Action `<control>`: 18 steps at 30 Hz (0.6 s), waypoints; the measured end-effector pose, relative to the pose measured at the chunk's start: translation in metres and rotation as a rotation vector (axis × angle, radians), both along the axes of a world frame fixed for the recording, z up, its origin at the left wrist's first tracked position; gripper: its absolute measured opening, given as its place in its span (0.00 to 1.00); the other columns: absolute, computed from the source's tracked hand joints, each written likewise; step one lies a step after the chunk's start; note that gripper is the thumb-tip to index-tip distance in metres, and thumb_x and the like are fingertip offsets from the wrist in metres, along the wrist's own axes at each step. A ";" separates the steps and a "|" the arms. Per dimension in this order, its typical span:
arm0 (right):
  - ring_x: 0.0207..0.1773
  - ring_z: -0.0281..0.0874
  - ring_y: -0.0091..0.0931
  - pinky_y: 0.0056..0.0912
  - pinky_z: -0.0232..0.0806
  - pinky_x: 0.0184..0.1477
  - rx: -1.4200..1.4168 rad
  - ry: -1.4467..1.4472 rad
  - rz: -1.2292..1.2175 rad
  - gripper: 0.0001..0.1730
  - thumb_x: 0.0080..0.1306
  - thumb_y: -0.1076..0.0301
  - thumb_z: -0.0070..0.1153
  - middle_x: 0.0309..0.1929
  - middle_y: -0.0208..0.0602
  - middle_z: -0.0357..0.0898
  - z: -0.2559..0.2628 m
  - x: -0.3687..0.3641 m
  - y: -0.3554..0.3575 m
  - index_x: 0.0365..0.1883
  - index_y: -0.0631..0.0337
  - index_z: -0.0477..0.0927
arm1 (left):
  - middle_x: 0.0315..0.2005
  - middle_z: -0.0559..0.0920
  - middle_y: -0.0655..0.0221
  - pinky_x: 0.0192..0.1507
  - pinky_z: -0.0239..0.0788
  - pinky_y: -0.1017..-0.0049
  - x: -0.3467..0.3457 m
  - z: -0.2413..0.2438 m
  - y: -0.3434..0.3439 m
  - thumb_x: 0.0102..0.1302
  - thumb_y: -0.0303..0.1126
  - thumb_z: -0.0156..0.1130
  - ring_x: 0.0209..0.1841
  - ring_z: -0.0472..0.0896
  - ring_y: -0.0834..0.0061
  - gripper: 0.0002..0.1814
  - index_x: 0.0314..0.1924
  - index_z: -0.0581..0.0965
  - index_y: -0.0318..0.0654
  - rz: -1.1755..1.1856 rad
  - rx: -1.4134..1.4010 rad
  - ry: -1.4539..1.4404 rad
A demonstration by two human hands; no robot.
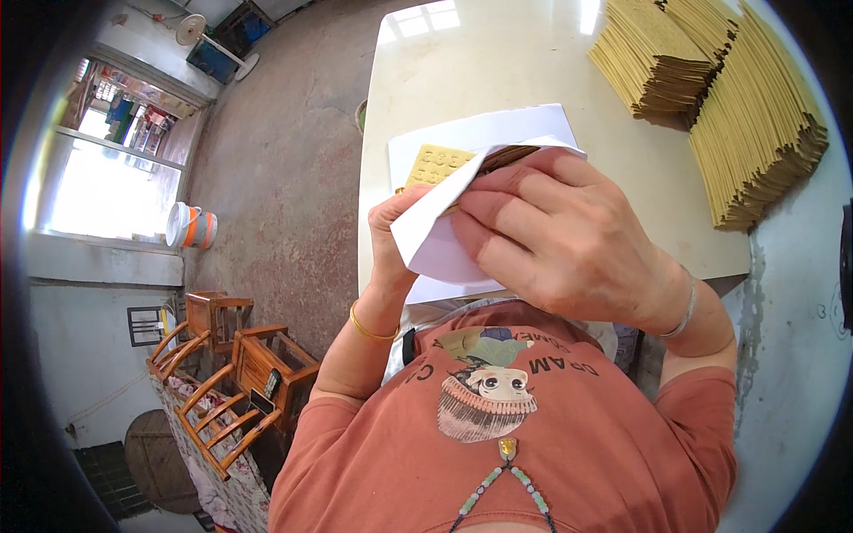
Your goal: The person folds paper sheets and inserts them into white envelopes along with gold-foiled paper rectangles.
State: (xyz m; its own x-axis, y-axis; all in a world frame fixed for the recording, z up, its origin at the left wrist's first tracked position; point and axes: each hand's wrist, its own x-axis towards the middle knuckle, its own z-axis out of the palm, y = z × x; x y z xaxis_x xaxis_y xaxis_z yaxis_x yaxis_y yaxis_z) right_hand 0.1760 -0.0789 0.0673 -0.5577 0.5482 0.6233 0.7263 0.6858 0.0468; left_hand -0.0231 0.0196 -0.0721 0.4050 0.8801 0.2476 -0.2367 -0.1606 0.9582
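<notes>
My left hand [393, 230] holds the left side of a folded white paper sheet [426, 230]. My right hand [560, 233] grips the sheet's upper right part, its fingers inside the fold against a brown-edged stack of sheets [510, 156]. Just beyond the left hand shows yellow paper [436, 166] with rows of curved cut marks; whether it belongs to that same stack I cannot tell. More white paper [533, 120] lies flat beneath on the table. My left thumb is partly in view, and the other fingertips of that hand are hidden behind the paper.
Tall stacks of yellow paper [753, 133] stand at the right of the cream table [506, 60], by the wall. Leftward on the floor are a white and orange bucket [192, 225], a standing fan [220, 50] and wooden chairs [266, 366], one with a phone on it.
</notes>
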 end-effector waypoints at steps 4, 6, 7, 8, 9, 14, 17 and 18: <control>0.39 0.79 0.28 0.31 0.70 0.42 0.038 0.069 -0.010 0.16 0.46 0.70 0.59 0.35 0.31 0.80 -0.006 -0.005 0.007 0.37 0.62 0.82 | 0.34 0.85 0.73 0.39 0.73 0.82 0.008 0.010 -0.010 0.59 0.19 0.63 0.36 0.80 0.84 0.08 0.38 0.84 0.32 0.053 -0.187 -0.102; 0.39 0.79 0.29 0.32 0.71 0.42 0.033 0.076 0.000 0.18 0.47 0.69 0.59 0.34 0.31 0.80 -0.008 -0.006 0.009 0.39 0.61 0.81 | 0.33 0.85 0.73 0.39 0.73 0.82 0.008 0.012 -0.010 0.58 0.18 0.64 0.36 0.80 0.84 0.07 0.38 0.84 0.33 0.064 -0.123 -0.059; 0.39 0.79 0.28 0.31 0.71 0.43 -0.001 0.046 -0.007 0.14 0.49 0.69 0.58 0.33 0.31 0.80 -0.006 -0.005 0.009 0.36 0.60 0.80 | 0.32 0.85 0.73 0.39 0.73 0.82 0.008 0.014 -0.010 0.58 0.18 0.65 0.35 0.80 0.84 0.07 0.37 0.84 0.33 0.064 -0.100 -0.040; 0.40 0.79 0.27 0.31 0.71 0.44 -0.034 0.015 -0.014 0.11 0.52 0.69 0.56 0.31 0.30 0.80 -0.004 -0.005 0.008 0.34 0.60 0.79 | 0.32 0.85 0.73 0.39 0.73 0.82 0.007 0.019 -0.010 0.58 0.18 0.65 0.35 0.80 0.84 0.07 0.37 0.84 0.33 0.049 -0.095 -0.025; 0.41 0.79 0.27 0.31 0.70 0.45 -0.067 -0.016 -0.023 0.07 0.55 0.68 0.54 0.30 0.30 0.80 -0.002 -0.003 0.007 0.32 0.59 0.78 | 0.31 0.86 0.72 0.38 0.72 0.82 0.008 0.022 -0.010 0.57 0.18 0.66 0.35 0.81 0.84 0.07 0.37 0.84 0.33 0.049 -0.049 0.017; 0.37 0.82 0.31 0.33 0.72 0.44 -0.178 -0.098 -0.018 0.06 0.56 0.71 0.54 0.29 0.35 0.82 -0.001 0.010 0.015 0.32 0.60 0.79 | 0.30 0.86 0.69 0.37 0.72 0.82 0.009 0.025 -0.007 0.55 0.14 0.65 0.33 0.81 0.81 0.09 0.36 0.84 0.32 0.092 0.246 0.187; 0.33 0.81 0.36 0.37 0.72 0.40 -0.284 -0.092 0.006 0.05 0.57 0.72 0.54 0.26 0.39 0.81 0.005 0.018 0.020 0.32 0.60 0.79 | 0.30 0.86 0.67 0.36 0.71 0.81 0.010 0.022 -0.007 0.54 0.12 0.65 0.32 0.81 0.80 0.11 0.36 0.84 0.33 0.097 0.300 0.213; 0.31 0.81 0.38 0.39 0.73 0.39 -0.316 -0.084 0.017 0.05 0.57 0.72 0.55 0.26 0.40 0.80 0.007 0.021 0.022 0.32 0.60 0.79 | 0.30 0.86 0.67 0.36 0.71 0.81 0.010 0.024 -0.007 0.54 0.12 0.65 0.32 0.81 0.80 0.11 0.36 0.85 0.33 0.091 0.341 0.237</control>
State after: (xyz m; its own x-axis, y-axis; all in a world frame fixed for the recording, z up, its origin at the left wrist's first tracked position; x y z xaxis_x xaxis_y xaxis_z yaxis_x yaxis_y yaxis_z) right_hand 0.1969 -0.0570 0.0746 -0.6107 0.6975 0.3749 0.7175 0.6877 -0.1107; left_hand -0.0132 0.0131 -0.0486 0.4098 0.7989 0.4402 0.0137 -0.4880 0.8727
